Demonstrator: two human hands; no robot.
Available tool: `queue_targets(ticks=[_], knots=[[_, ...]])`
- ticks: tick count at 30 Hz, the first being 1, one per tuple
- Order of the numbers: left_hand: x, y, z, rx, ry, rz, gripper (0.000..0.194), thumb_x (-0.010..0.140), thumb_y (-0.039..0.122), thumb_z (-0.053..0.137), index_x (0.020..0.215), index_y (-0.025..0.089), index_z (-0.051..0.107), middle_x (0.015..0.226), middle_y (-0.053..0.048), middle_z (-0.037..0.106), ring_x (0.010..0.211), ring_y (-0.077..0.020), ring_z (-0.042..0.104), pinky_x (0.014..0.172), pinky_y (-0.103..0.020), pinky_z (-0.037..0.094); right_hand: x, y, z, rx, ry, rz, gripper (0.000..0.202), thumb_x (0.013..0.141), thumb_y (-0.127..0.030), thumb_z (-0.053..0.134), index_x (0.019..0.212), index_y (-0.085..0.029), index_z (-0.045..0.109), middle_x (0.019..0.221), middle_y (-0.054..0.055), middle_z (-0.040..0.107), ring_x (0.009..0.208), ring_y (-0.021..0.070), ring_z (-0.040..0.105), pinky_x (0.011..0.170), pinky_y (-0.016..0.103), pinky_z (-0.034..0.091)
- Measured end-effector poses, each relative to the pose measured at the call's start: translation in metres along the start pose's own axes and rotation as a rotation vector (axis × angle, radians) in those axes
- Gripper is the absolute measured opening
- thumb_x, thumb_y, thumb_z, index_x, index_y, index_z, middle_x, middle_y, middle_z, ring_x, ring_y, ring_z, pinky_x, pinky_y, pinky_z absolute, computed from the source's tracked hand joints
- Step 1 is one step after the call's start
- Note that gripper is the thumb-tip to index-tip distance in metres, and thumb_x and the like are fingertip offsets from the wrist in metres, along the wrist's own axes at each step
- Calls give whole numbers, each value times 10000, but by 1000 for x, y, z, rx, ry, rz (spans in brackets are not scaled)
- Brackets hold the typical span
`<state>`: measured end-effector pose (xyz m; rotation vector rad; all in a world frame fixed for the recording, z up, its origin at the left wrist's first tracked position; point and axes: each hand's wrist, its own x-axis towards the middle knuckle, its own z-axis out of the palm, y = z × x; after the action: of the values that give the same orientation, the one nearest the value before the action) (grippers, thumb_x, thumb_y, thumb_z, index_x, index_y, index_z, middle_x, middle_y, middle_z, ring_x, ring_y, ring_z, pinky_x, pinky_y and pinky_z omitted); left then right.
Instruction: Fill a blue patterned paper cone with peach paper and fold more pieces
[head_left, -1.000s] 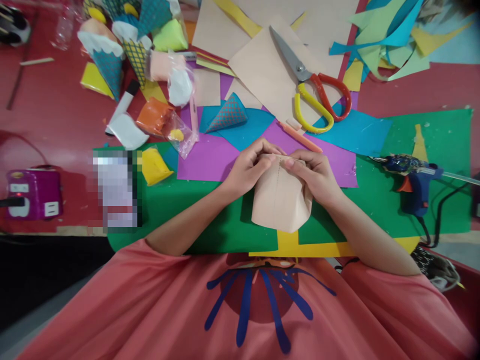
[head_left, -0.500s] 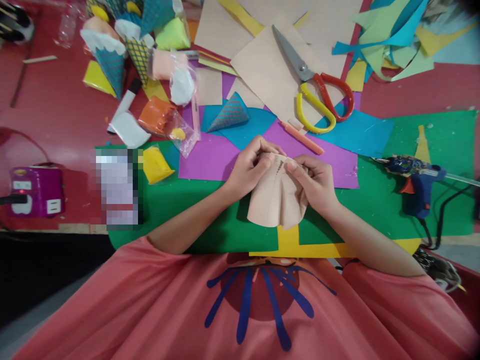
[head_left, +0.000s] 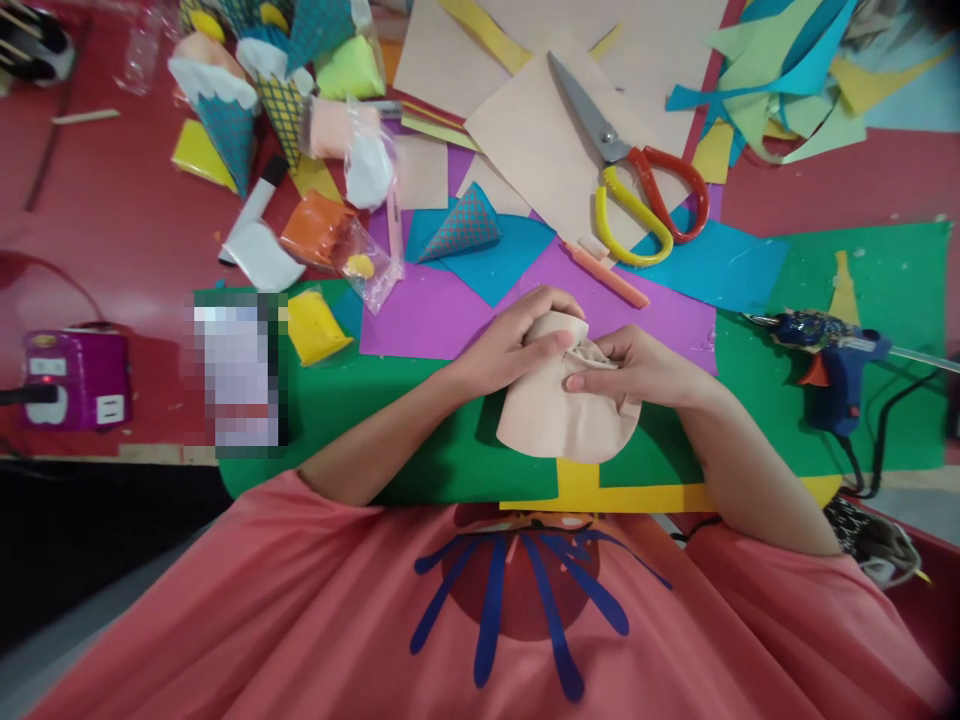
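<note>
Between my hands is a pale peach sheet (head_left: pixel 551 415), thin and flexible, creased and gathered along its top. My left hand (head_left: pixel 529 340) is closed on its upper left, with the thumb lying across the front. On the right side, my right hand (head_left: pixel 637 368) pinches the gathered folds, fingers partly hidden behind the sheet. The sheet's rounded lower edge hangs over the green mat (head_left: pixel 420 440). Just beyond my hands lie a purple sheet (head_left: pixel 420 320) and a salmon-coloured pen (head_left: pixel 611 275).
Red-and-yellow-handled scissors (head_left: pixel 611 150) lie on peach sheets ahead. A blue glue gun (head_left: pixel 840 375) rests at right, its cord trailing down. A small patterned cone (head_left: pixel 469 225), a yellow packet (head_left: pixel 319 328), decorated cones (head_left: pixel 225 120) and a purple power socket box (head_left: pixel 75 380) are to the left.
The sheet's top edge has folded over under my left hand. My right hand has moved slightly right and down, bunching the sheet's right side. The lower edge has spread rightward.
</note>
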<state>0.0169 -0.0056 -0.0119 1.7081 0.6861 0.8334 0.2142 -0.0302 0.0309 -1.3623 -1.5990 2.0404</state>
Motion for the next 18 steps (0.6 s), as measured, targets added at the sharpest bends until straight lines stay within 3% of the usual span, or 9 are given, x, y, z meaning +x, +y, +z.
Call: queue_targets(ticks=[7, 12, 18], knots=[[1, -3, -4, -52, -57, -6, 328, 933, 498, 480, 1035, 192, 541, 1037, -65, 609, 998, -182, 580, 897, -330, 477, -2, 9, 13, 236, 35, 0, 452, 658, -571, 762, 740, -137, 663, 652, -12, 588, 606, 91, 508, 544, 220, 401], [1, -2, -5, -82, -58, -32, 331, 920, 497, 501, 1032, 190, 553, 1044, -68, 620, 1012, -196, 589, 914, -343, 470, -5, 16, 20, 288, 92, 2, 421, 662, -535, 770, 712, -136, 645, 620, -21, 556, 568, 77, 471, 523, 215, 362], [1, 1, -5, -57, -65, -47, 349, 926, 522, 470, 1020, 195, 543, 1046, -71, 628, 1016, -194, 594, 920, -347, 476, -10, 10, 20, 242, 66, 118, 472, 646, -591, 744, 720, -141, 620, 609, -26, 517, 523, 66, 420, 452, 207, 283]])
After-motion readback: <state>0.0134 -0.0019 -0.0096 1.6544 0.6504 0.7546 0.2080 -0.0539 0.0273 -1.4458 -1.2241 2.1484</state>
